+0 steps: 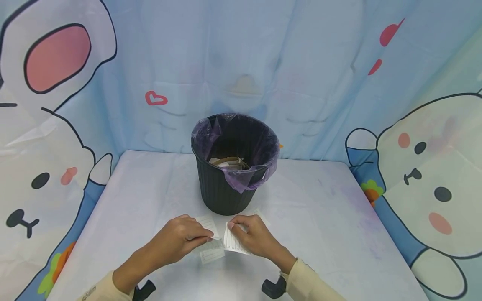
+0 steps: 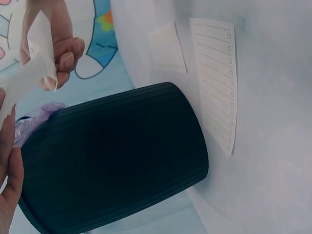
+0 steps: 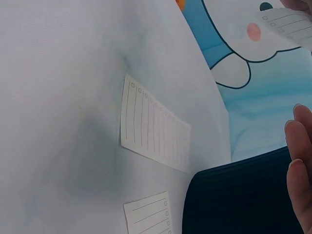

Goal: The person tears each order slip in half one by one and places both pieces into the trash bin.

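Observation:
In the head view my left hand (image 1: 184, 234) pinches a piece of white lined paper (image 1: 206, 223) between thumb and fingers. Close beside it, my right hand (image 1: 257, 238) pinches another lined piece (image 1: 234, 241) with a row of small checkboxes along its edge. A gap shows between the two pieces there, while they overlap in the left wrist view. Beneath the hands, lined paper pieces lie on the table, among them a long checklist strip (image 2: 217, 83) and a shorter piece (image 2: 167, 48). Both hands are just in front of a black trash bin (image 1: 226, 192).
A purple plastic bag (image 1: 244, 182) lines the bin and folds over its rim. Inside lie some pale and brown scraps (image 1: 229, 162). A white cloth covers the table (image 1: 312, 234), and a blue curtain (image 1: 316, 83) with cartoon animals hangs behind and at the sides.

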### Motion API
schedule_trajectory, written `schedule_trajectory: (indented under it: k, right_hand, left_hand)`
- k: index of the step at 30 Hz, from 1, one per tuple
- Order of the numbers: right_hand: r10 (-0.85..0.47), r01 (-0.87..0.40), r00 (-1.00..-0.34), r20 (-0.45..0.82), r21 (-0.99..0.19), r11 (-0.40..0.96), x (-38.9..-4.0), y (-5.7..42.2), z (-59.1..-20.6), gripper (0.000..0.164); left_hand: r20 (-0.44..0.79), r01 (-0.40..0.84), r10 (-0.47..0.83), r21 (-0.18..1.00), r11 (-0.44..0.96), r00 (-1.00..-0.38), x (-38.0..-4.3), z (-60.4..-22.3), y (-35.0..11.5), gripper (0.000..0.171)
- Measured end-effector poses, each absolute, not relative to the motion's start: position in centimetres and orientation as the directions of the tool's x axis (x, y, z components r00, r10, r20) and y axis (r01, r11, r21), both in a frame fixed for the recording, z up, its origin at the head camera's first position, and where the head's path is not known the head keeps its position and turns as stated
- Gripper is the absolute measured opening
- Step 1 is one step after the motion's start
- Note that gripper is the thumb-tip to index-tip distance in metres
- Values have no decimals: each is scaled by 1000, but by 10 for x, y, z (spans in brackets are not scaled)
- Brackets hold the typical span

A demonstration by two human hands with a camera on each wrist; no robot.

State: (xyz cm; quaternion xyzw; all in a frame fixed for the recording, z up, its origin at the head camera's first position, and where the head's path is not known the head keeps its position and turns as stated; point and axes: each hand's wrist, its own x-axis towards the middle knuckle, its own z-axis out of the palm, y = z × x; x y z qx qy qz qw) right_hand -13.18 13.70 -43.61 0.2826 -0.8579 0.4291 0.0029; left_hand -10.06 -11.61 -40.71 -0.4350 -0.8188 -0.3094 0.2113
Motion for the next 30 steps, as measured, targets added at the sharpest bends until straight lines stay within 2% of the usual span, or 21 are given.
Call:
schedule_trajectory:
  k: [7,30]
  right_hand:
    - [-484,-481,-842,239,-740,469,-132,137,-436,15]
    - [-469,-493,-845,258,-717,493,-132,136,-437,15]
  left_hand:
    - [597,832,584,334,442,-550,-101,-406,-117,16]
    - [636,854,575,315,415,-514,-100,-404,-119,16]
